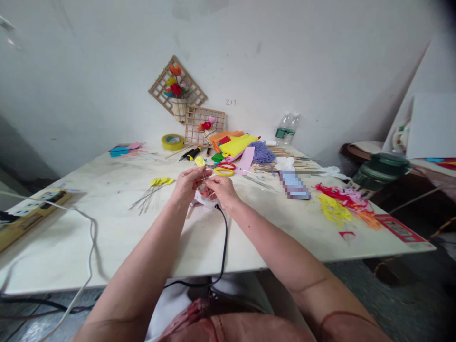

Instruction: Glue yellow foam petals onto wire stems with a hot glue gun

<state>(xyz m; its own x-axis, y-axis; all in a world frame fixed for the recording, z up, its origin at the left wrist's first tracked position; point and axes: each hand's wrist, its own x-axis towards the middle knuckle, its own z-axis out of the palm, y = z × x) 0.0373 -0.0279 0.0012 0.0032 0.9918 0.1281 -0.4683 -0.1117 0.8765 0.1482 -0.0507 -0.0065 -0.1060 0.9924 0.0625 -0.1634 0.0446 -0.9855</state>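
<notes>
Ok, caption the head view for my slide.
Left hand and right hand close together by a yellow petal, scissors just beyond.

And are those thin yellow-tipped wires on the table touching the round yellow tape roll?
Apart: the head view shows white tabletop between yellow-tipped wires and tape roll.

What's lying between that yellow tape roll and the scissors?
The head view shows black-and-yellow tools between the tape roll and the scissors; a yellow disc by the left hand also appears there.
</notes>
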